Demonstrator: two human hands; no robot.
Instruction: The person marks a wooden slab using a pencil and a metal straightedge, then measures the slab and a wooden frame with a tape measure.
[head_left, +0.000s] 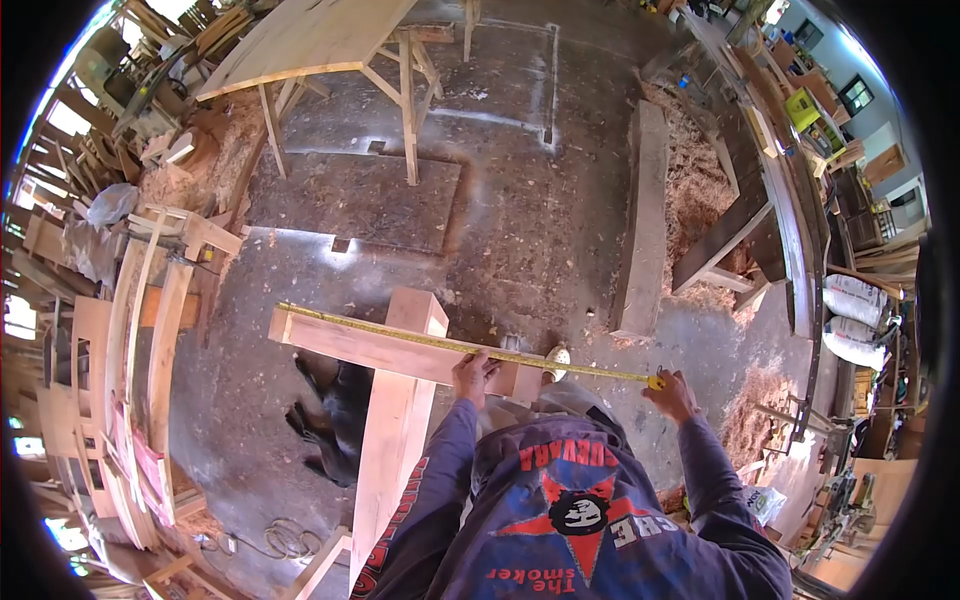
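A pale wooden beam [370, 345] lies crosswise over a second, longer timber [392, 460]. Along its top runs the yellow blade of a tape measure [656, 382], from the beam's far left end past its right end. My right hand [674, 397] is closed around the tape's yellow case, off to the right of the beam. At the near edge of the beam, my left hand [474, 378] grips the wood, its fingertips close to the tape blade. Part of the fingers' underside is hidden.
A black dog [345, 420] lies on the floor beside the timber. A wooden table [310, 40] stands ahead on the left. A thick beam [642, 220] rests on the floor at right, near wood shavings [692, 170]. Curved wooden pieces [150, 350] stand at left; a rope [285, 540] lies nearby.
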